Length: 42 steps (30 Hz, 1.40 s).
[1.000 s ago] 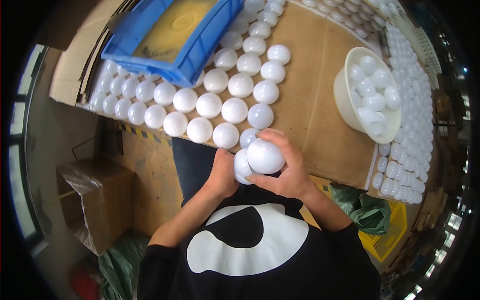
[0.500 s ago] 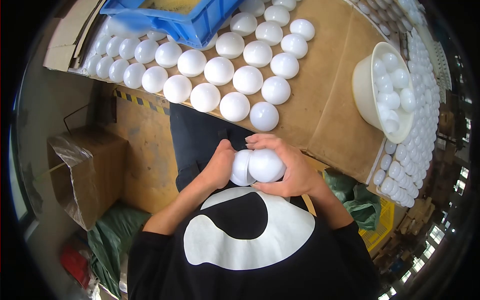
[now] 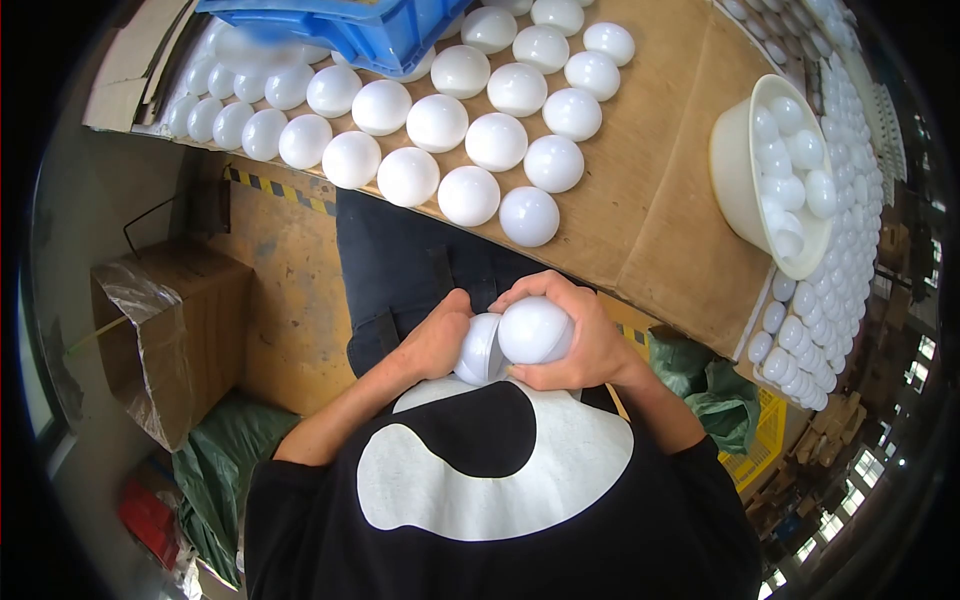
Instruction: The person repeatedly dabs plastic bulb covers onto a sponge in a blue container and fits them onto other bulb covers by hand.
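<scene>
My left hand is closed around a glossy white ball with a seam or rim line across it. In my right hand is a second white ball, a little higher and nearer the camera, with a faint line on its lower right. The two balls touch or nearly touch in front of my shirt. My fingers hide their outer sides. Rows of similar white balls stand on the brown cardboard tabletop just beyond my hands.
A blue plastic bin stands at the back among the balls. To the right, a cream bowl holds several smaller white pieces, beside many more white pieces. A cardboard box and green bags are at lower left.
The left ball has tilted and dropped slightly against the right one. The right ball has turned a little in my fingers. The view has shifted slightly, so the table sits higher.
</scene>
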Each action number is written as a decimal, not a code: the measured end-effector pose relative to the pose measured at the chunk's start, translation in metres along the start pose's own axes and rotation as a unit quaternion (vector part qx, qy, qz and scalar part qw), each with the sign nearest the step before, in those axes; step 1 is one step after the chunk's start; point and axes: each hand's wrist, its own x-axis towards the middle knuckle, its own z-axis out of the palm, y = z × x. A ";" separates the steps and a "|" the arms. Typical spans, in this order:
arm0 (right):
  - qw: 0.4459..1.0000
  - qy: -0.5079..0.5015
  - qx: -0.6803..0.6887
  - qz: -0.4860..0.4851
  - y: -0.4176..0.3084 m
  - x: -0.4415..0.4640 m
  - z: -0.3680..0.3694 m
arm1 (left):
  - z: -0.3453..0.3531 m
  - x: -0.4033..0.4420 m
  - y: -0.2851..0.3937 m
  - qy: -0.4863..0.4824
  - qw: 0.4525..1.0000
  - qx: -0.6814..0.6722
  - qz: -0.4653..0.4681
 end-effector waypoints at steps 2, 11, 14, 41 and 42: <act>1.000 -0.003 0.021 0.018 -0.001 -0.001 -0.001 | 0.002 -0.001 0.001 0.002 1.000 -0.020 -0.017; 0.992 -0.048 -0.109 0.044 -0.012 0.006 -0.009 | -0.017 0.008 0.010 0.001 0.994 -0.104 -0.016; 0.995 -0.021 -0.005 0.094 -0.010 0.006 -0.012 | -0.028 -0.001 0.028 0.023 0.992 -0.115 0.045; 0.979 -0.053 -0.194 0.031 -0.029 0.022 0.000 | -0.037 0.015 0.043 -0.013 1.000 -0.009 0.008; 0.979 -0.052 -0.196 0.031 -0.030 0.022 0.001 | -0.038 0.017 0.047 -0.038 0.999 0.021 -0.024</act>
